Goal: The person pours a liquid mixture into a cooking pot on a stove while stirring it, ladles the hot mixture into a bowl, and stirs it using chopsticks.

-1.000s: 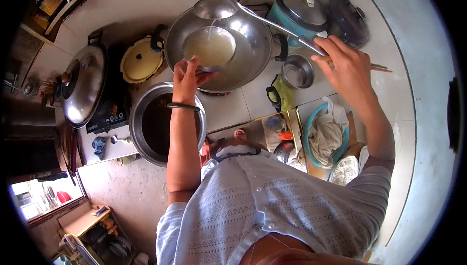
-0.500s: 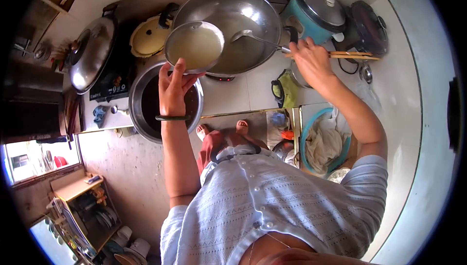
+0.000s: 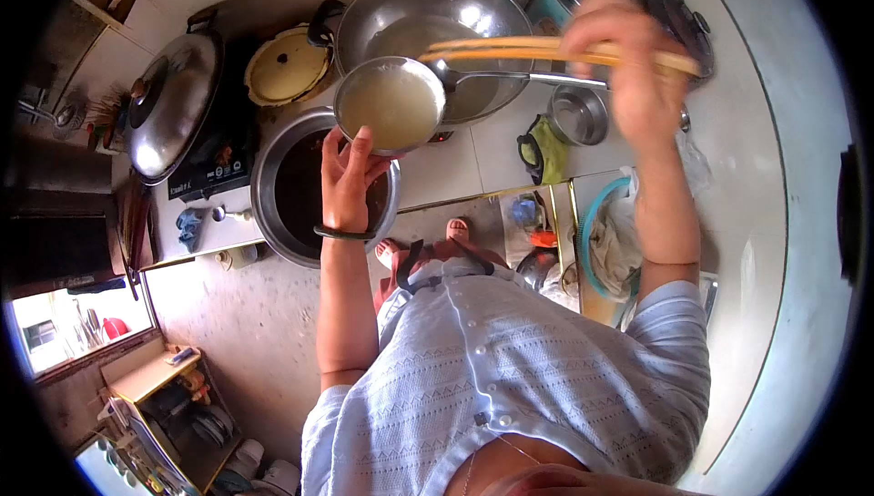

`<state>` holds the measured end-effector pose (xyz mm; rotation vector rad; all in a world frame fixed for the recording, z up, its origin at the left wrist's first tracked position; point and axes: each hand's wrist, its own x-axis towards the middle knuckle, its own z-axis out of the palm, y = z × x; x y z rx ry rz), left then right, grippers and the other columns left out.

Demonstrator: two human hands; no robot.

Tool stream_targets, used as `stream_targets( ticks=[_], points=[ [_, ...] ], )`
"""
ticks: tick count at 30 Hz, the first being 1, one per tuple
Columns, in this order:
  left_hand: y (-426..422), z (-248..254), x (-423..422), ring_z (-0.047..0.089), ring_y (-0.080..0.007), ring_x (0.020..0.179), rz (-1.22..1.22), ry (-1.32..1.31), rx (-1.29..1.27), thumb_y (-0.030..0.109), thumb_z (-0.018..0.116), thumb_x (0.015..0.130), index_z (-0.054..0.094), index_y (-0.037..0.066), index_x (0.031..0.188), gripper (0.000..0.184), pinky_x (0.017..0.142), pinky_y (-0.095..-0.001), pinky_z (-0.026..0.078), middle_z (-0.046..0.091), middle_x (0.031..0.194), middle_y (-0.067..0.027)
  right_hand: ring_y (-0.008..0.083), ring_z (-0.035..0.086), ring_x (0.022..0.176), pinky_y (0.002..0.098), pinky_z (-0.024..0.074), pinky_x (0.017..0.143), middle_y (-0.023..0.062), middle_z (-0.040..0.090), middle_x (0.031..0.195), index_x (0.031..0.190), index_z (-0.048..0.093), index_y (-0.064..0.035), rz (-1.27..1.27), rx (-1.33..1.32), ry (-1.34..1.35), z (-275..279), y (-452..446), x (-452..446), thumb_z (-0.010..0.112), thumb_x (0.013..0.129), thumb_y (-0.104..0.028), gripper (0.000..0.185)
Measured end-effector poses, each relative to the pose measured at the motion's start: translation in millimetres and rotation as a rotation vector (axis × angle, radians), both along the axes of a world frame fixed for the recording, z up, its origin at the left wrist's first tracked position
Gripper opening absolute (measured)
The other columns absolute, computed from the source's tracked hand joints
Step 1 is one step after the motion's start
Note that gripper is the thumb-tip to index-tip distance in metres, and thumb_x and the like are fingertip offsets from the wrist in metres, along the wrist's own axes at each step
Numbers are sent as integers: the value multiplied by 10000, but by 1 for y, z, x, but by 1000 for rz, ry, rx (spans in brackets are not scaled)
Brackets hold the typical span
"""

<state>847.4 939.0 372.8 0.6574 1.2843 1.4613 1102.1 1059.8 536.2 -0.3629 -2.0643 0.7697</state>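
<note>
My left hand [image 3: 346, 177] grips a metal bowl [image 3: 390, 106] of cloudy, pale liquid, held over the wok's near edge. The large steel wok [image 3: 432, 0] holds a shallow layer of similar liquid. Wooden chopsticks [image 3: 519, 48] are in my right hand [image 3: 628, 63], raised and blurred, their tips pointing left above the wok. Beneath them a metal ladle [image 3: 537, 76] lies across the wok's right rim, its head partly hidden beside the bowl. Its handle end reaches close to my right hand; I cannot tell whether they touch.
A wide steel pot [image 3: 261, 191] with dark contents sits under my left wrist. Rightward on the counter are a green cloth [image 3: 546, 152], a small steel bowl [image 3: 580, 115] and a teal rice cooker [image 3: 544, 13]. A large domed lid [image 3: 173, 109] leans at the left.
My right hand has lifted from around the ladle handle, swinging the chopsticks leftward over the wok. The bowl has shifted slightly right and toward me. The small steel bowl is now uncovered.
</note>
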Motion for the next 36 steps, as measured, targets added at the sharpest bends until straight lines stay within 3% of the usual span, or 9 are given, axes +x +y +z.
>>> stream_targets(
  ticks=[4,8,12,16,23,24,28,32,36],
  points=[
    [1,-10,-11,674,-228,942,-18,-81,20,377,660,918,341,-10,1337,654,826,-292,511,634,1125,-159,88,528,608,235,435,553,44,574,723,851,635,26,-120,-508,-358,-7,-17,-38,467,1030,-253,372],
    [3,-12,-13,662,-227,962,-34,-67,22,384,665,912,317,-28,1368,705,821,-304,518,622,1142,-161,155,689,764,248,544,672,101,688,907,937,654,32,-153,-474,-309,-28,-10,-62,473,1025,-226,327],
    [5,-15,-25,660,-217,946,-92,-95,31,394,661,911,307,-42,1384,734,811,-304,524,620,1140,-154,206,710,852,276,570,729,124,696,972,1055,658,55,-37,-637,-238,-39,-29,-60,475,1023,-209,323],
    [5,-11,-33,667,-190,933,-151,-81,25,407,621,935,391,-17,1340,629,782,-292,525,642,1106,-126,226,717,847,295,574,735,145,699,977,1050,659,65,-222,-553,-208,-48,-11,-37,461,1026,-166,305],
    [11,-6,-45,672,-163,930,-174,-42,-10,413,522,985,475,46,1308,492,787,-283,515,663,1100,-82,209,714,857,297,584,745,154,711,985,1115,651,51,-173,-635,-185,-52,-10,-29,483,1021,-187,307],
    [11,-5,-44,674,-163,932,-158,-42,-34,406,510,991,481,65,1315,471,785,-287,517,666,1100,-68,154,712,807,248,569,695,137,728,913,1043,682,49,-178,-561,-114,-62,-7,-35,548,995,-246,328],
    [16,-19,-57,672,-186,970,-210,-106,-31,402,510,990,473,70,1329,476,781,-300,527,646,1160,-83,153,710,789,252,556,687,116,726,879,1026,692,26,79,-650,-9,-74,-13,-39,517,1011,-267,342],
    [16,-26,-64,663,-204,1009,-249,-111,11,414,510,991,468,64,1334,492,793,-325,545,630,1207,-95,144,709,779,240,554,679,119,726,882,1020,696,23,-121,-649,-49,-76,-1,-31,556,990,-283,338],
    [18,-24,-61,655,-250,1012,-239,-67,16,478,489,979,472,57,1342,556,833,-341,518,632,1210,-118,205,718,862,278,581,715,142,717,924,1056,664,49,136,-662,-30,-79,-6,-29,477,1024,-186,302]
  ],
)
